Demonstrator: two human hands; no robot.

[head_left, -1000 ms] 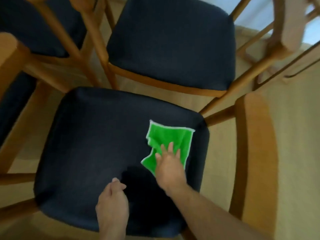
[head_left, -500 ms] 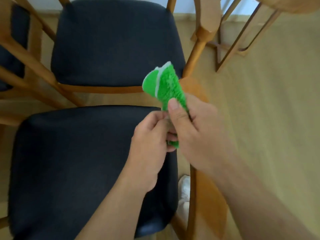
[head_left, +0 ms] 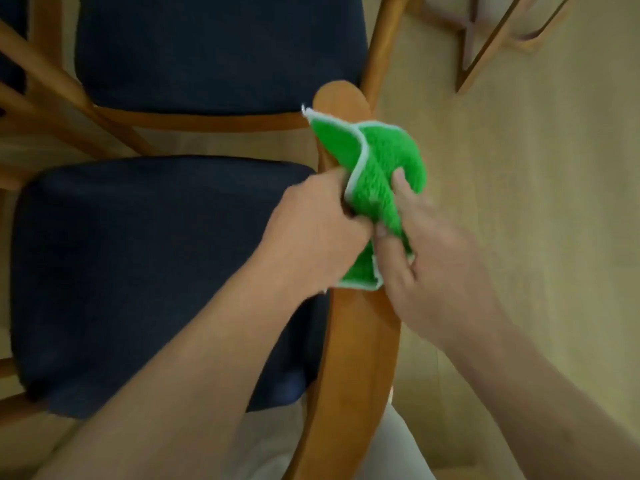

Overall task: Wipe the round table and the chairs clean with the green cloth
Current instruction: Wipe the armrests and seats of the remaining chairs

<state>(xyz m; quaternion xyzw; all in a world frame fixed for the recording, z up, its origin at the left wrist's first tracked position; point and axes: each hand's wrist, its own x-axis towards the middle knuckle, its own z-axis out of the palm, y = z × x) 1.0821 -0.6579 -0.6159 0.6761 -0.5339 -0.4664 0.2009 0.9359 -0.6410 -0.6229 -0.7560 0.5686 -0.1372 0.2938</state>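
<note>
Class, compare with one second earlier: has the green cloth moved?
Yes. The green cloth has left the near chair's dark seat and is now held up by both hands over its wooden backrest.

Cloth [head_left: 374,188] above chair backrest [head_left: 349,358], between both hands.

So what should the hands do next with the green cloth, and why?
Probably lay the cloth flat on the wooden backrest and start wiping along it. Both hands, left and right, grip the cloth bunched up just above that rail, so it looks folded and ready, and the rail is the nearest part to wipe.
</note>
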